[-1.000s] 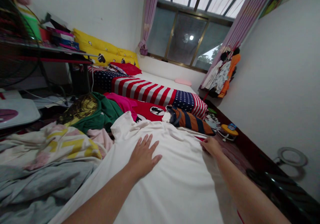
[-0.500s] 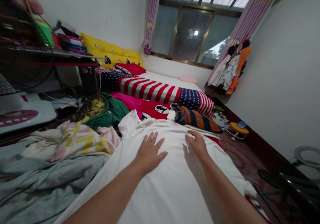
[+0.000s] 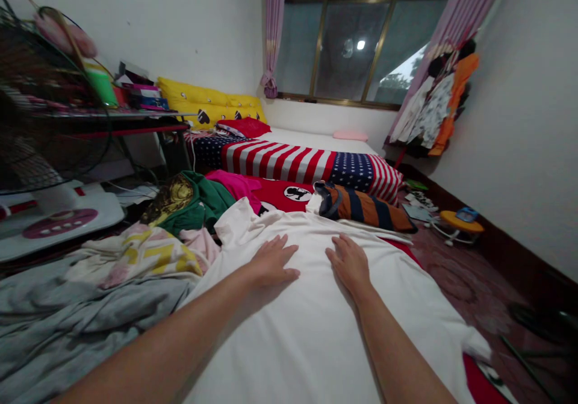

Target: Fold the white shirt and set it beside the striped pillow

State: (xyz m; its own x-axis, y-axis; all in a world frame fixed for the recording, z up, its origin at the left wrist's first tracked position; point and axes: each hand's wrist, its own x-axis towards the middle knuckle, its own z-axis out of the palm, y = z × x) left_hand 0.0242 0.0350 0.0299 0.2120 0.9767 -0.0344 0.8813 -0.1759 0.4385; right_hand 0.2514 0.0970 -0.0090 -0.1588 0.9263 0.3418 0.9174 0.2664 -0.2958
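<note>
A white T-shirt (image 3: 311, 338) lies spread out in front of me on a red patterned cloth (image 3: 282, 192). My left hand (image 3: 273, 262) rests on the shirt's upper part, its fingers apart and holding nothing. To its right, my right hand (image 3: 350, 264) lies on the same fabric with fingers stretched forward, also holding nothing. Just beyond the shirt's far right edge is a folded brown-and-navy striped garment (image 3: 361, 205). Green clothing (image 3: 203, 202) and a bright pink garment (image 3: 235, 186) lie past its far left side.
A heap of grey cloth (image 3: 85, 320) and a cream-and-yellow garment (image 3: 144, 256) lie at left. A white fan base (image 3: 67, 217) stands beside them. Farther off is a bed with a stars-and-stripes cover (image 3: 289, 162). An orange-topped stool (image 3: 460, 223) stands on the floor at right.
My right hand has come down onto the shirt and shifted slightly left. My left hand has turned a little, still on the cloth. The camera view has tilted slightly.
</note>
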